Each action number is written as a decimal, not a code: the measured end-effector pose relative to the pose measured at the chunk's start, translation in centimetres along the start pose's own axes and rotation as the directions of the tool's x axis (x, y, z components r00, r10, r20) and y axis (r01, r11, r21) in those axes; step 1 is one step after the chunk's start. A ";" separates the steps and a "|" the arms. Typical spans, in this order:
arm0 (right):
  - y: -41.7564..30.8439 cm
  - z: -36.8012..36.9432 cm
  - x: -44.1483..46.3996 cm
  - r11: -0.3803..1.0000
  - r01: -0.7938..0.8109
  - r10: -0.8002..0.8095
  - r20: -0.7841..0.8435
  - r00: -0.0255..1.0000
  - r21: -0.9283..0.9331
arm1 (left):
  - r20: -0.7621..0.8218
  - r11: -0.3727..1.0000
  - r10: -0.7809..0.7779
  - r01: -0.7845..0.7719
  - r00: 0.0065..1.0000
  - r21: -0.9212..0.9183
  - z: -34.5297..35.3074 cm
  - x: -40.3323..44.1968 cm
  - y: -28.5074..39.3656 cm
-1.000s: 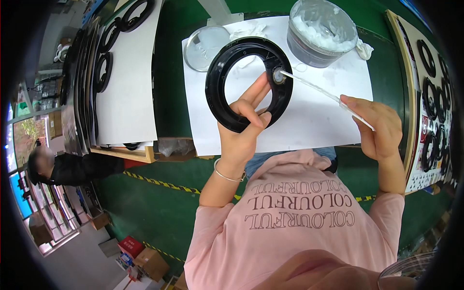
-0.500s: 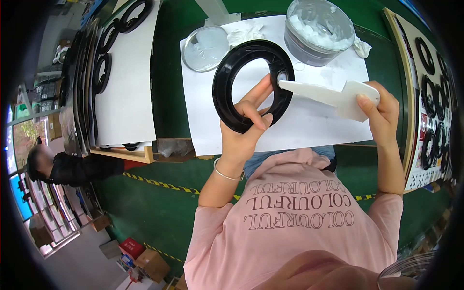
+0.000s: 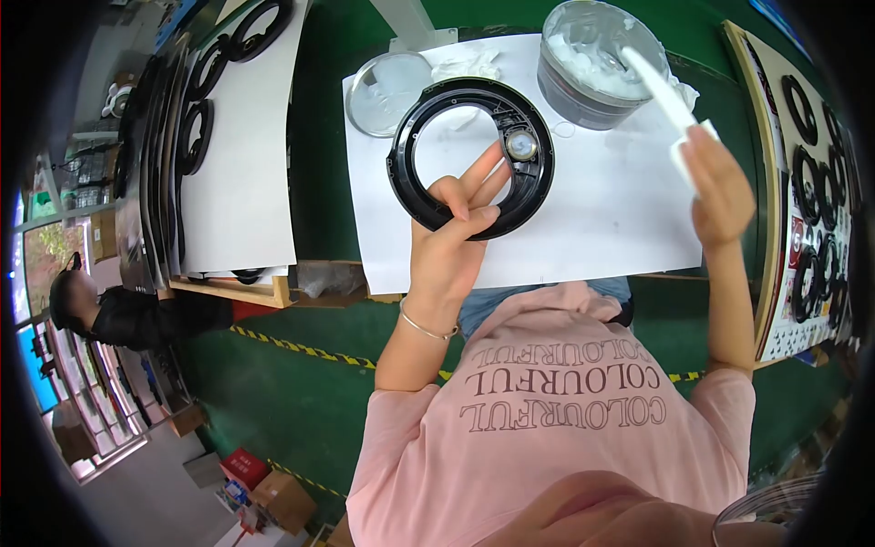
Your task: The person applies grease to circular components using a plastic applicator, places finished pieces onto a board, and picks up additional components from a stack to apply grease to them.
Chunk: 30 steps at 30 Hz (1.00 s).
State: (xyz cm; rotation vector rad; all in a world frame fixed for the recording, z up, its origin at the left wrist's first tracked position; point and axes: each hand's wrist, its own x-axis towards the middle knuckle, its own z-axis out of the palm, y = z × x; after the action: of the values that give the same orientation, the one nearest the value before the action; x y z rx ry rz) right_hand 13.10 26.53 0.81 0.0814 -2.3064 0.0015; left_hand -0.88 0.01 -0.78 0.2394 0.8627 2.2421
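My left hand [image 3: 448,248] is closed round the lower rim of a black plastic ring [image 3: 533,187], with fingers reaching through its opening. The ring's moulded inner side faces me, and a round socket [image 3: 521,146] on its right part holds something pale and shiny. My right hand [image 3: 723,190] grips a white plastic spatula [image 3: 670,102], its narrow end pointing up and left over the rim of a clear tub [image 3: 588,102]. Inside the tub is white grease-like paste [image 3: 583,62]. I cannot tell whether the spatula touches the paste.
White paper [image 3: 611,219] covers the green bench. A clear round lid [image 3: 383,96] and crumpled tissue [image 3: 467,64] lie behind the ring, near a grey post [image 3: 406,23]. Boards with black rings stand left [image 3: 241,137] and right [image 3: 811,118]. A person in dark clothing [image 3: 137,317] is far left.
The spatula has left the ring's socket and swung up and right to the tub. The ring has tilted and shifted slightly left, showing more of its inner side.
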 end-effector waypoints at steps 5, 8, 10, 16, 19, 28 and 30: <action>0.0 -0.6 -5.0 0.981 0.155 -0.141 0.127 0.982 -0.113 | -0.036 0.999 -0.038 0.037 0.999 -0.032 0.0 0.0 0.2; -0.2 -1.9 -5.7 0.986 0.115 -0.101 0.122 0.987 -0.119 | -0.014 0.999 -0.035 0.034 0.999 -0.038 -0.2 0.1 0.3; -0.6 -2.2 -5.1 0.993 -0.106 0.110 -0.080 0.991 0.052 | -0.001 0.998 -0.045 0.044 0.999 -0.055 0.1 0.4 0.1; -4.2 -2.3 -2.4 0.544 -0.413 0.626 -0.026 0.780 0.730 | 0.023 0.999 -0.032 0.032 0.999 -0.017 0.6 0.1 0.4; -5.4 -2.7 1.7 0.779 -0.173 0.171 0.061 0.983 0.603 | 0.054 0.996 0.050 -0.054 0.997 0.065 0.7 0.0 0.5; -6.1 -2.2 3.1 0.786 -0.200 0.134 0.154 0.979 0.586 | 0.078 0.976 0.075 -0.090 0.994 0.198 0.7 0.0 0.5; -5.7 -1.9 2.6 0.775 -0.257 0.209 0.151 0.966 0.578 | 0.112 0.972 0.107 -0.128 0.988 0.198 0.6 0.2 0.4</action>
State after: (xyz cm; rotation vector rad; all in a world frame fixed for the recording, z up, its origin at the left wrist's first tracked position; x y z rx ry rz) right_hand 13.10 20.69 3.85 0.1135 -2.2949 0.8726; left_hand -0.99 0.25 -0.10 0.5076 1.0500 2.2273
